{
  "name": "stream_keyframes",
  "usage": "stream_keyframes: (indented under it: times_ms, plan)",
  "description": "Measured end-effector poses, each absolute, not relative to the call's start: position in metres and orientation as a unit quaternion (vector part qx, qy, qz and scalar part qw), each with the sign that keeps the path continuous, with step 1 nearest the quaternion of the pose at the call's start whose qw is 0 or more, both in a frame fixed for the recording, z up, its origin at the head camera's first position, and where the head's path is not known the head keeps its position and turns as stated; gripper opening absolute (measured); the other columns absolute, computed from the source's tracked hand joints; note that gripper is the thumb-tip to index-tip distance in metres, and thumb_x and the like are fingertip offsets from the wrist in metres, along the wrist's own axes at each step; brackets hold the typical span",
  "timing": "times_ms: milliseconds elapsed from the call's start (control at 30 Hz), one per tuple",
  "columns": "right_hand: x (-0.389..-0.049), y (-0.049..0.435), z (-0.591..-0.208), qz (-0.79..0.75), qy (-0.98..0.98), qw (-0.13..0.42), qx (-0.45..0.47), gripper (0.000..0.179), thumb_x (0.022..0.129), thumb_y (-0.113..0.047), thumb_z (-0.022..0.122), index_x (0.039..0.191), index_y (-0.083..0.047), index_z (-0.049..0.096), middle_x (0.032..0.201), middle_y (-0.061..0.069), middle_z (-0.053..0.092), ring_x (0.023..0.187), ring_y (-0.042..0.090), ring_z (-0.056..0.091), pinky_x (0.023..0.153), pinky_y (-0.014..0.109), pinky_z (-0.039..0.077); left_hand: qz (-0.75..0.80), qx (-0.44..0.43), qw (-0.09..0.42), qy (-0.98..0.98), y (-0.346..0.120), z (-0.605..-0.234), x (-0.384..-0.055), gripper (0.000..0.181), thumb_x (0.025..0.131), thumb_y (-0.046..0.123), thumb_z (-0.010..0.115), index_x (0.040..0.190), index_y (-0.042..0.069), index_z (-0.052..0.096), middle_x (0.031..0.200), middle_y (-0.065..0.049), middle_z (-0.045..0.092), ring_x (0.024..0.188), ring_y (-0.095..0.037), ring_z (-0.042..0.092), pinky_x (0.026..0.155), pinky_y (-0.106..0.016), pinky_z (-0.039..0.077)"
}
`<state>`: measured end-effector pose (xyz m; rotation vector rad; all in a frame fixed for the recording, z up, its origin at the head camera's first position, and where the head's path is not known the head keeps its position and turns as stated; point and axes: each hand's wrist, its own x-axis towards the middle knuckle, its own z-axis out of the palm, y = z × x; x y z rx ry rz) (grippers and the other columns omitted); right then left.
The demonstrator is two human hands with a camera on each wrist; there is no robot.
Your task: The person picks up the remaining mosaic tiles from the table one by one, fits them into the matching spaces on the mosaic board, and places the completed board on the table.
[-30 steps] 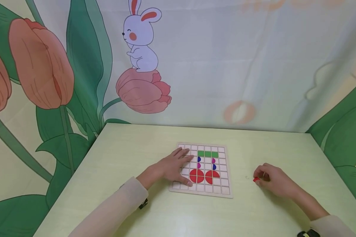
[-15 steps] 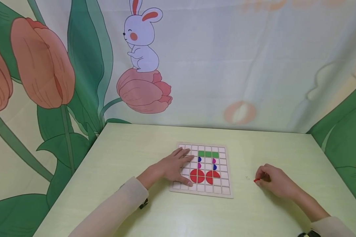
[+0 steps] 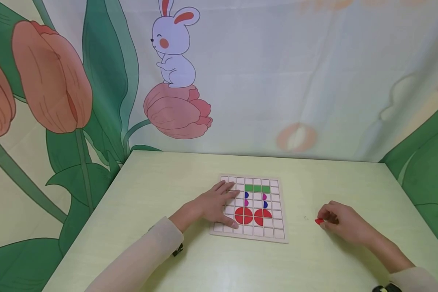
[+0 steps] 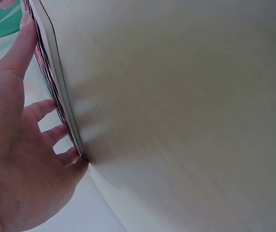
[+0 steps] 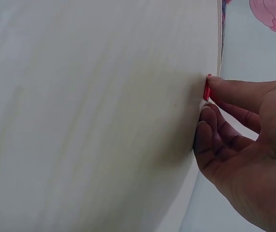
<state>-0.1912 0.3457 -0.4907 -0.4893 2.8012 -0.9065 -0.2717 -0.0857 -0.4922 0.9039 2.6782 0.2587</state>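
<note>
A square white grid board (image 3: pixel 248 232) lies on the table, with coloured pieces in some cells. Three green squares (image 3: pixel 257 188) form a row near its top, and small blue and magenta half-discs sit below them. Lower down are a full red circle (image 3: pixel 243 215) and a second red circle (image 3: pixel 263 215) whose lower right quarter shows a white cell. My left hand (image 3: pixel 216 205) rests on the board's left side, fingers spread. To the right of the board, my right hand (image 3: pixel 341 221) pinches a small red piece (image 3: pixel 319 221) between thumb and fingers, close to the tabletop.
The pale yellow table (image 3: pixel 168 174) reaches back to a printed cloth (image 3: pixel 248 81) with tulips and a rabbit. Tiny specks (image 3: pixel 305 218) lie on the table between the board and my right hand.
The red piece has turned in my right fingers and now shows more of its flat face. My left hand and the board stay in place.
</note>
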Motion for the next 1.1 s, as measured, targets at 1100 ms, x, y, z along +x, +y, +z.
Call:
stream_keyframes:
  times_ms: [1100]
  plan:
    - [-0.208,0.258,-0.48,-0.351,0.921,0.03,-0.167,0.019,0.094,0.0,0.078,0.103,-0.015,0.068,0.092,-0.005,0.067,0.087,0.016,0.06,0.074,0.023,0.055,0.092,0.315,0.152,0.932,-0.085,-0.489,-0.271,0.117,0.077,0.078,0.077,0.17,0.027,0.027,0.179,-0.003,0.009,0.164,-0.033,0.004,0.129,-0.056,0.022]
